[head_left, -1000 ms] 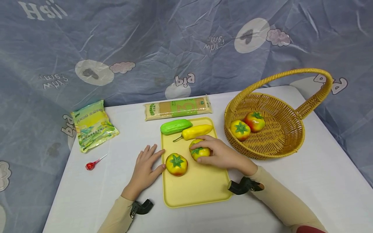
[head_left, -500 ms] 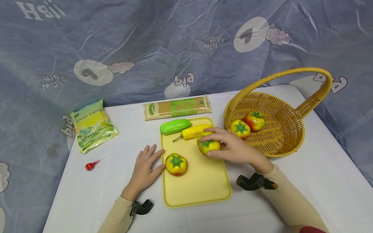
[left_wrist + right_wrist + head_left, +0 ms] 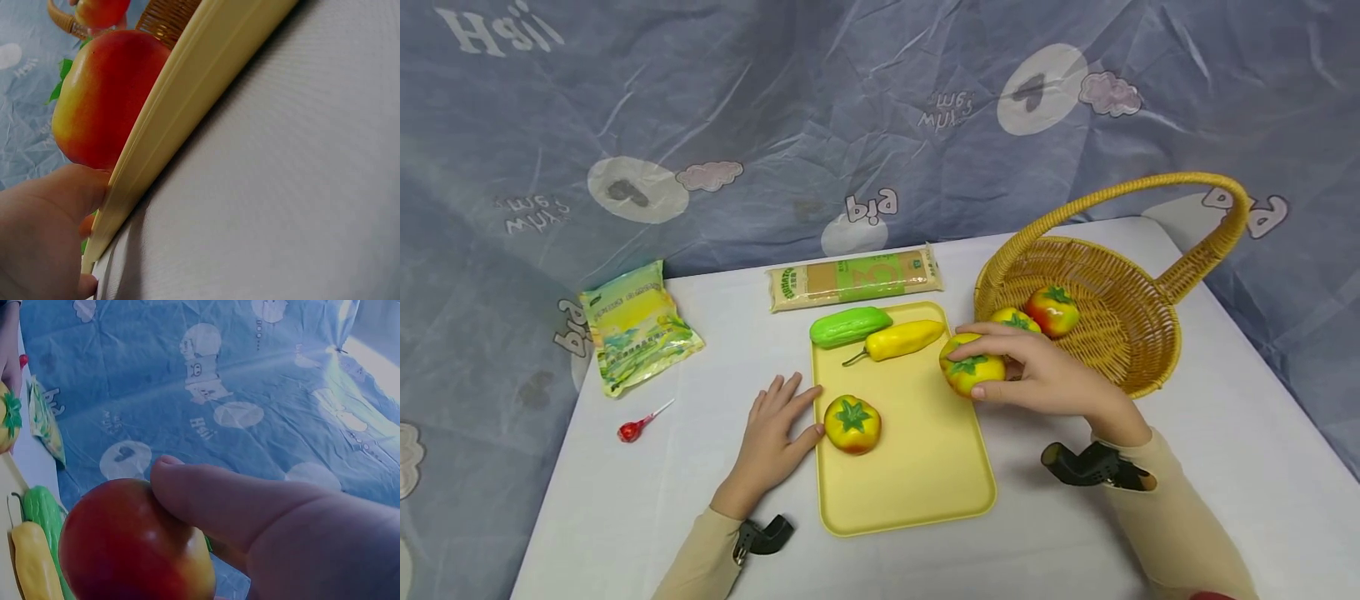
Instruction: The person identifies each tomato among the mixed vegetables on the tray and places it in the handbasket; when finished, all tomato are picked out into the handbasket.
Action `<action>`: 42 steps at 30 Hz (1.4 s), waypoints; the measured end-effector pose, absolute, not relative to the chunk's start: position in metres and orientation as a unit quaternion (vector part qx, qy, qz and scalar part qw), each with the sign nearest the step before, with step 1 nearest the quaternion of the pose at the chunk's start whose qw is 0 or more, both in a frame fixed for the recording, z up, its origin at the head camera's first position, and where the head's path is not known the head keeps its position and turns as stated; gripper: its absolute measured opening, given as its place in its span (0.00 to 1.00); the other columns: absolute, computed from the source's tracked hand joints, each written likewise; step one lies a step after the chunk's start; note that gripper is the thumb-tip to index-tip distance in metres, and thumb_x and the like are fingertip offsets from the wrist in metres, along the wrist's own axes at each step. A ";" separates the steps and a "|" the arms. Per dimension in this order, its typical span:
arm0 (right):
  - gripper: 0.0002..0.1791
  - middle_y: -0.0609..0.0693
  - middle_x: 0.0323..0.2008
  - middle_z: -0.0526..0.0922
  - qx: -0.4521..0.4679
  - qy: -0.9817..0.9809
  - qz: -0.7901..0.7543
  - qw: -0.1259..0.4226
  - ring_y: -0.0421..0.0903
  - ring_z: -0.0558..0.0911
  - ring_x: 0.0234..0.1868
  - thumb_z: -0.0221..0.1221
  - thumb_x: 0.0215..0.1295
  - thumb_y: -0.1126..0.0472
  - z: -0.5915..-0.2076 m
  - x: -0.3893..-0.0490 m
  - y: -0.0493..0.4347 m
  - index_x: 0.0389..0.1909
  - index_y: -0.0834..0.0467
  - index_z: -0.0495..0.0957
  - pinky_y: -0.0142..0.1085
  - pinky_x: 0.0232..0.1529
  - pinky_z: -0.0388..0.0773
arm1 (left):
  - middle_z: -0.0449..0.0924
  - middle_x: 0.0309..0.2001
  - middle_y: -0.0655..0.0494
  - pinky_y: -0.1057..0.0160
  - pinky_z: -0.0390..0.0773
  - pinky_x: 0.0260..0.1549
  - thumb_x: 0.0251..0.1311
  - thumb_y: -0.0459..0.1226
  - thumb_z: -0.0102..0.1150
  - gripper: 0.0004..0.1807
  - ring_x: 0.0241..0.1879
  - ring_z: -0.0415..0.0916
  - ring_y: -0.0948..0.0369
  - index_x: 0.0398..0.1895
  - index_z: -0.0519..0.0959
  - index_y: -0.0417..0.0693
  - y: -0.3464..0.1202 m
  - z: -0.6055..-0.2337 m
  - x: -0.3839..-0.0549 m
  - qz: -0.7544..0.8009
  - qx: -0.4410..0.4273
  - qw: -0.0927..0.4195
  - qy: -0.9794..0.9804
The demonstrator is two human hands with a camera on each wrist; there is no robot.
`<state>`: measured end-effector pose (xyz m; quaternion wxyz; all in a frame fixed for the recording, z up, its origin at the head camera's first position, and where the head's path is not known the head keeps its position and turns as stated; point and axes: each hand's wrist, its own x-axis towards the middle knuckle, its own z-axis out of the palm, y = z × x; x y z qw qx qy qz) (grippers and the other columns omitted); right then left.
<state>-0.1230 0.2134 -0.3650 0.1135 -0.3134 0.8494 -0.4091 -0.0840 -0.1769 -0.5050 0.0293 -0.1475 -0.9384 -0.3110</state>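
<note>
Carried right to the edge of the yellow tray [image 3: 917, 475], 1 tomato [image 3: 962, 372] is gripped by the right hand [image 3: 1048, 375], partly hiding a second tomato [image 3: 1011, 317] in the wicker basket [image 3: 1153, 342], left hand [image 3: 775, 442] fingers spread.

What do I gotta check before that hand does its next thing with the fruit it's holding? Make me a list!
1. Held fruit gripped: ok, the right hand has it.
2. Tray steadied: ok, the left hand touches its edge.
3. Room in the basket: ok, bare floor shows beside two fruits.
4. Held fruit inside the basket, if that's where it's going: not ok, it's outside.
5. Gap between held fruit and basket: cannot tell, the hand hides part of it.
</note>
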 end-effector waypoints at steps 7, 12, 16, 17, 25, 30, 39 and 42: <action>0.22 0.63 0.69 0.72 -0.309 0.848 -0.423 0.084 0.26 0.66 0.70 0.68 0.64 0.65 -0.368 -0.118 0.240 0.59 0.51 0.82 0.26 0.38 0.79 | 0.63 0.77 0.42 0.30 0.48 0.74 0.63 0.48 0.65 0.31 0.79 0.51 0.37 0.70 0.75 0.55 -0.178 -0.506 -0.083 -0.310 -0.147 0.031 -0.939; 0.23 0.49 0.69 0.75 -0.282 0.857 -0.427 0.068 0.19 0.68 0.63 0.68 0.63 0.66 -0.368 -0.113 0.260 0.59 0.50 0.82 0.22 0.38 0.74 | 0.63 0.77 0.42 0.29 0.49 0.73 0.63 0.48 0.65 0.31 0.79 0.52 0.36 0.70 0.75 0.54 -0.177 -0.506 -0.084 -0.308 -0.150 0.032 -0.939; 0.25 0.28 0.64 0.74 -0.280 0.854 -0.437 0.043 0.25 0.75 0.51 0.67 0.61 0.71 -0.372 -0.113 0.276 0.59 0.54 0.81 0.21 0.39 0.75 | 0.62 0.77 0.41 0.29 0.49 0.74 0.63 0.48 0.65 0.31 0.79 0.51 0.36 0.70 0.75 0.55 -0.177 -0.505 -0.084 -0.306 -0.149 0.029 -0.940; 0.25 0.26 0.63 0.74 -0.284 0.848 -0.445 0.038 0.27 0.76 0.49 0.66 0.61 0.74 -0.373 -0.114 0.281 0.59 0.57 0.81 0.21 0.38 0.76 | 0.62 0.77 0.42 0.29 0.49 0.74 0.63 0.48 0.65 0.31 0.79 0.51 0.36 0.70 0.75 0.55 -0.177 -0.505 -0.084 -0.305 -0.149 0.030 -0.940; 0.25 0.29 0.57 0.80 -0.245 0.854 -0.457 0.029 0.27 0.76 0.55 0.61 0.63 0.77 -0.380 -0.124 0.317 0.60 0.57 0.80 0.18 0.48 0.76 | 0.63 0.77 0.41 0.29 0.50 0.73 0.64 0.49 0.64 0.30 0.79 0.52 0.36 0.69 0.76 0.54 -0.178 -0.507 -0.084 -0.307 -0.153 0.037 -0.939; 0.22 0.28 0.54 0.79 -0.204 0.867 -0.454 0.035 0.29 0.78 0.48 0.59 0.66 0.75 -0.383 -0.128 0.334 0.61 0.63 0.78 0.20 0.44 0.77 | 0.63 0.77 0.41 0.28 0.50 0.73 0.63 0.49 0.64 0.30 0.79 0.53 0.36 0.69 0.76 0.55 -0.177 -0.507 -0.083 -0.307 -0.154 0.040 -0.938; 0.21 0.31 0.46 0.76 -0.135 0.895 -0.422 0.049 0.35 0.76 0.35 0.62 0.69 0.68 -0.390 -0.133 0.351 0.62 0.58 0.77 0.27 0.30 0.75 | 0.63 0.77 0.41 0.29 0.49 0.74 0.64 0.49 0.64 0.30 0.79 0.52 0.36 0.69 0.76 0.54 -0.177 -0.506 -0.084 -0.308 -0.154 0.038 -0.938; 0.20 0.33 0.43 0.74 -0.102 0.909 -0.401 0.059 0.37 0.74 0.33 0.62 0.70 0.64 -0.390 -0.135 0.351 0.62 0.58 0.77 0.30 0.28 0.73 | 0.63 0.77 0.41 0.30 0.49 0.74 0.64 0.49 0.64 0.30 0.79 0.52 0.36 0.69 0.76 0.54 -0.177 -0.507 -0.084 -0.309 -0.153 0.036 -0.938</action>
